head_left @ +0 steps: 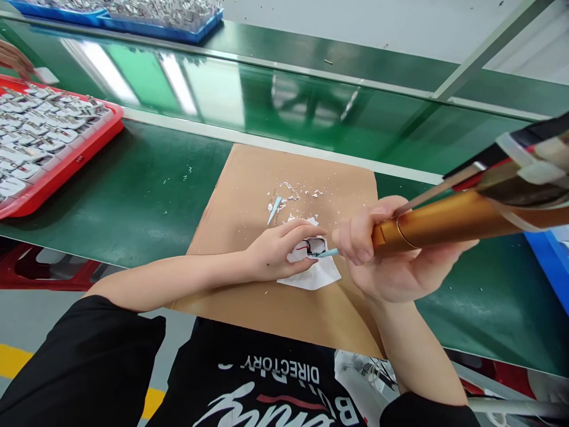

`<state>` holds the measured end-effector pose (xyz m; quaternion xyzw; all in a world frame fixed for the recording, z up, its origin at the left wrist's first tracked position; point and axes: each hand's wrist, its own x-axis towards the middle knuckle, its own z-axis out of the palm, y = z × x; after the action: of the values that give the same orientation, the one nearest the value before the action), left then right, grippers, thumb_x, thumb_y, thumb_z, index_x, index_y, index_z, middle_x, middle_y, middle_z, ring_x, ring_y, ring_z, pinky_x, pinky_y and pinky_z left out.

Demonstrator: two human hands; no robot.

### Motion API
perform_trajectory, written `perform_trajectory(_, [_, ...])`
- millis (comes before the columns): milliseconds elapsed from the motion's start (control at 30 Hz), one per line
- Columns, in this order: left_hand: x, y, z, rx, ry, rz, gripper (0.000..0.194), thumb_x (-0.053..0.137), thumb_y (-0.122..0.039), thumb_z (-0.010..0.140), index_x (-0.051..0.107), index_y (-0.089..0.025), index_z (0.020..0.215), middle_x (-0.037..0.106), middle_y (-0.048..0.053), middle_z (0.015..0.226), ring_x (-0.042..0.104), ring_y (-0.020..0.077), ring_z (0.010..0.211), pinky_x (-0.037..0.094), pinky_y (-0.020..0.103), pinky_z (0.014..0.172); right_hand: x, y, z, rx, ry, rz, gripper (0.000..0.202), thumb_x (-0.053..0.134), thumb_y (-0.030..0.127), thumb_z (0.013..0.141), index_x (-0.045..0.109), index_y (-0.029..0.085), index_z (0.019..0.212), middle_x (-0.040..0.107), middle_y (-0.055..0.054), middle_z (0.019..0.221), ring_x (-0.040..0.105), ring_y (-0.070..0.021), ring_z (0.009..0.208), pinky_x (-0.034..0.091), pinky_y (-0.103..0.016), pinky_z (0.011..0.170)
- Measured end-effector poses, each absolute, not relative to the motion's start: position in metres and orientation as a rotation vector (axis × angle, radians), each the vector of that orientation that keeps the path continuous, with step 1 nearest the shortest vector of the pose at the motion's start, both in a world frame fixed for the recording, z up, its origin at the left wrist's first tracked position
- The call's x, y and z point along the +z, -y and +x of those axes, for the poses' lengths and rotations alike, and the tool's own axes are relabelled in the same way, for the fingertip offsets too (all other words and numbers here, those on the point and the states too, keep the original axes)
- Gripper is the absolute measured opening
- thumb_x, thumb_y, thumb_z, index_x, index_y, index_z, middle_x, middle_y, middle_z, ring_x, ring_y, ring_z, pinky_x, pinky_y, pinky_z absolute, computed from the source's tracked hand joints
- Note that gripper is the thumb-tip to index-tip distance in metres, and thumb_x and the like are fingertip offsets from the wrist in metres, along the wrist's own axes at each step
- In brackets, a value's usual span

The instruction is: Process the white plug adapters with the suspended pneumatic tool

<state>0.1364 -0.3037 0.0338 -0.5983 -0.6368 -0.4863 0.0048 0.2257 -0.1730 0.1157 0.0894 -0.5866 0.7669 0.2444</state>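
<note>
My left hand [284, 250] rests on a brown cardboard sheet [231, 190], its thumb and fingers closed around a small white plastic housing [322, 241]. Red and black wires show inside that open housing. My right hand [395, 276] grips a gold cylindrical glue dispenser [453, 222] with a metal lever along its top. From its front, partly behind my fingers, comes a light blue tapered nozzle [329, 253], whose tip is at the housing's opening. Beneath the housing lies a white paper piece [315, 279]. Another blue tapered tip [274, 210] lies on the cardboard among white crumbs.
On the left, a red tray [100, 135] holds many white parts with wires. Beyond it is another person's hand [15, 59]. Blue trays [155, 28] of parts stand on the far ledge. A blue bin [549, 261] sits at the right edge. A metal post [484, 53] rises at the back right.
</note>
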Motion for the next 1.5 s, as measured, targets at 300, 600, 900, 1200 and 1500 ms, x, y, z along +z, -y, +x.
perform_trajectory(300, [0.0324,0.3054,0.1354,-1.534,1.896,-1.833,0.041,0.063,-0.027,0.084,0.045,-0.019,0.12,0.066,0.006,0.101,0.064,0.0109,0.078,0.054,0.021,0.064,0.115,0.1696,0.2273,2.121,1.569,0.276,0.043,0.041,0.063,0.086,0.061,0.025,0.088,0.041,0.005,0.05,0.034,-0.0101,0.037,0.029,-0.026,0.039])
perform_trajectory(600, [0.0326,0.3052,0.134,-1.505,1.892,-1.836,0.038,0.065,-0.027,0.083,0.048,-0.017,0.116,0.066,0.005,0.097,0.062,0.0108,0.078,0.053,0.021,0.065,0.114,0.1674,0.2223,2.076,1.542,0.435,0.046,0.032,0.057,0.09,0.062,0.022,0.091,0.042,0.004,0.05,0.03,-0.0084,0.036,0.027,-0.024,0.037])
perform_trajectory(900, [0.0326,0.3058,0.1339,-1.498,1.892,-1.84,0.039,0.066,-0.026,0.082,0.048,-0.016,0.116,0.066,0.006,0.097,0.062,0.011,0.078,0.053,0.021,0.065,0.1141,0.1673,0.2235,2.086,1.543,0.408,0.045,0.035,0.059,0.09,0.061,0.022,0.09,0.043,0.004,0.05,0.031,-0.0079,0.037,0.028,-0.023,0.038])
perform_trajectory(1200, [0.0332,0.3065,0.1339,-1.468,1.936,-1.845,0.039,0.065,-0.026,0.083,0.047,-0.017,0.116,0.066,0.006,0.097,0.062,0.0122,0.079,0.052,0.022,0.064,0.1144,0.1651,0.2242,2.086,1.597,0.369,0.048,0.037,0.063,0.087,0.063,0.024,0.09,0.041,0.005,0.051,0.036,-0.0093,0.037,0.029,-0.025,0.038])
perform_trajectory(1500, [0.0308,0.307,0.1331,-1.452,1.982,-1.866,0.035,0.061,-0.029,0.085,0.048,-0.019,0.115,0.065,0.005,0.097,0.062,0.0122,0.079,0.052,0.024,0.066,0.1143,0.1648,0.2224,2.087,1.584,0.461,0.049,0.032,0.06,0.089,0.062,0.022,0.093,0.043,0.004,0.05,0.035,-0.0094,0.037,0.027,-0.025,0.038])
